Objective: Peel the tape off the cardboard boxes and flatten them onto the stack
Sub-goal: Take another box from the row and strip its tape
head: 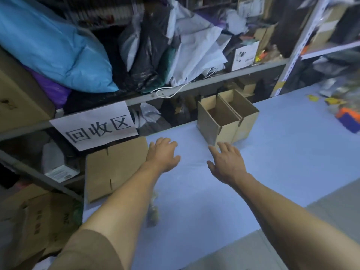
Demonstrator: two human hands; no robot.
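On the blue counter (272,152) two open boxes (228,117) stand side by side by the shelf, the flattened stack (115,168) to their left. Both hands, left (163,154) and right (226,162), reach out empty with fingers spread, the right nearly touching. I'd say the next box is being fetched; it needs gripping, then its tape found.

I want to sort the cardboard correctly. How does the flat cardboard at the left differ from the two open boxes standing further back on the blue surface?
The flattened cardboard lies flat at the left edge of the blue surface, under the paper sign; the open boxes stand upright, side by side, tops open. The flat piece is collapsed; the boxes keep their hollow form. The flat piece lies beside the left hand; the boxes stand just beyond the right hand. Both are plain brown cardboard.
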